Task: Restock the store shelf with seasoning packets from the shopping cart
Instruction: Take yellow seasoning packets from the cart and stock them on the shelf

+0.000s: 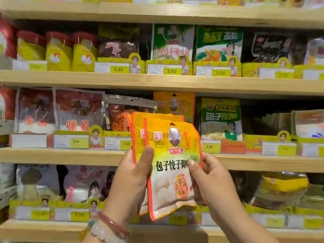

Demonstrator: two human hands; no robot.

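- Seasoning packets (172, 165): a small fanned stack of orange-and-white pouches, held upright in the air in front of the middle shelf board (70, 156). At least three overlap; the front one is skewed a little to the right of those behind.
- Left hand (135, 174): grasping the stack from its left edge, thumb pressed flat on the front face, fingers hidden behind. Beaded bracelets (107, 228) sit on that wrist.
- Right hand (208, 179): pinching the right edge of the front pouch, thumb on the printed face, fingers curled round the back.
- Matching stock (173, 104): one pouch of the same orange design stands on the shelf just above and behind the held stack, between a dark clear-topped bag on its left and a green pouch (220, 118) on its right.
- Judgement: packets are being squared up or one peeled off before loading into that slot.
- Risk 1: the fan is loose; if the left grasp eases while the right hand pulls, rear pouches may slide out and drop.
- Risk 2: slot is narrow; a skewed entry may knock the green pouch or tip the standing orange one.
- Risk 3: price-tag strip (208, 147) below the slot may snag a low bottom edge.
- Shopping cart: not in view.
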